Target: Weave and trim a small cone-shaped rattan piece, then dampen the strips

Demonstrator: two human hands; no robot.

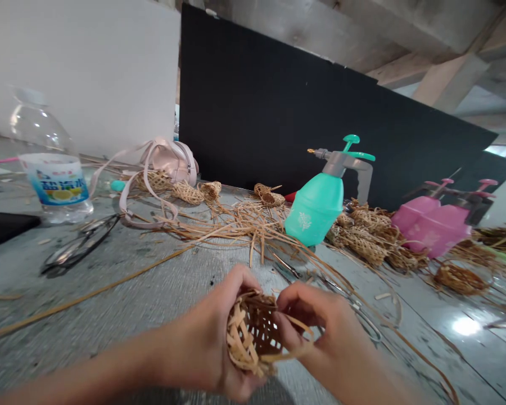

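Note:
A small woven basket [241, 333] of tan strips is tilted so that its open mouth faces right, with a latticed wall showing inside. My left hand [213, 332] wraps round its left side, thumb below and fingers over the top. At the right rim, my right hand [320, 320] has thumb and forefinger pinched on a thin strip [290, 353] that loops out from the weave. The other fingers of that hand are curled, and the exact pinch point is partly hidden. Just beyond the hands lie scissors [287, 264] among loose strips [236, 225].
A green spray bottle [316, 208] stands behind, with pink spray bottles [432, 222] and a heap of woven pieces [366, 236] to its right. Leftward are glasses [78, 244], a clear drink bottle [57, 180], a black phone-like slab [6, 228] and a pink bag [168, 160].

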